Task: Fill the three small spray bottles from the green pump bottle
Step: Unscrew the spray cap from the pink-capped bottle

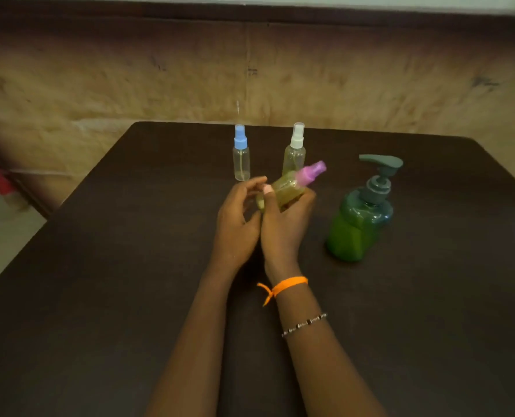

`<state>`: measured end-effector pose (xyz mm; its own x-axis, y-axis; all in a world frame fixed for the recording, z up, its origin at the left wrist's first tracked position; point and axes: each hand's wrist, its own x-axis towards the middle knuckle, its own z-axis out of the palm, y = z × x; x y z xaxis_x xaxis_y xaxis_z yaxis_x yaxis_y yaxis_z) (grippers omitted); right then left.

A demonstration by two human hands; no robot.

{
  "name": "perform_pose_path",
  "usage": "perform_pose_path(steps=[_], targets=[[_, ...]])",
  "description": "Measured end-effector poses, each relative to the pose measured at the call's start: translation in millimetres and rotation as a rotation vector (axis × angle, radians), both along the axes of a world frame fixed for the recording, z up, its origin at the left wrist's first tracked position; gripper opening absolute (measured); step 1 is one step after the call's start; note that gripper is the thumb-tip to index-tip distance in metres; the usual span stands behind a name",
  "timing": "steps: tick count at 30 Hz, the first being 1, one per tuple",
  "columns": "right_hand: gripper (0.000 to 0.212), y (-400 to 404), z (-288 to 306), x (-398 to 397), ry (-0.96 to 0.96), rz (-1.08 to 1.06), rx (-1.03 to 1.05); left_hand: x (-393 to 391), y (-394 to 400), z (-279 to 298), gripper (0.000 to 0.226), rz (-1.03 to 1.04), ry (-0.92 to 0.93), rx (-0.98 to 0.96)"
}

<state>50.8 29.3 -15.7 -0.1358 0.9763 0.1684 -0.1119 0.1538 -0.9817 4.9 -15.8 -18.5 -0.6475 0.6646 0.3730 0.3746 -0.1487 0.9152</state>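
dark table (99, 296) | tan wall (99, 79) | right hand (283, 227) grips pink-capped bottle (292, 185) | left hand (238, 218) relaxed

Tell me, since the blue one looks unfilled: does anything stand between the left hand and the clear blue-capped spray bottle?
Nothing visible does. The left hand sits just in front of the clear blue-capped spray bottle; the right hand holds the pink-capped spray bottle off to the right.
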Motion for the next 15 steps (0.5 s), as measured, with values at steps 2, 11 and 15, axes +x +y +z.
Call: perform_pose_path(steps=[2, 11, 15], targets=[[0.031, -14.9, -1.1, 18.9, 0.015, 0.096, 0.027, 13.1, -11.7, -2.5, 0.038, -0.038, 0.019, 0.007], [0.038, -3.0, 14.8, 65.0, -0.299, 0.225, 0.42, 34.7, -23.3, 0.6, 0.04, -0.006, 0.125, 0.037], [0.035, 2.8, 21.9, 67.4, -0.302, 0.191, 0.562, 36.4, -20.4, 2.8, 0.039, -0.029, 0.036, 0.041]])
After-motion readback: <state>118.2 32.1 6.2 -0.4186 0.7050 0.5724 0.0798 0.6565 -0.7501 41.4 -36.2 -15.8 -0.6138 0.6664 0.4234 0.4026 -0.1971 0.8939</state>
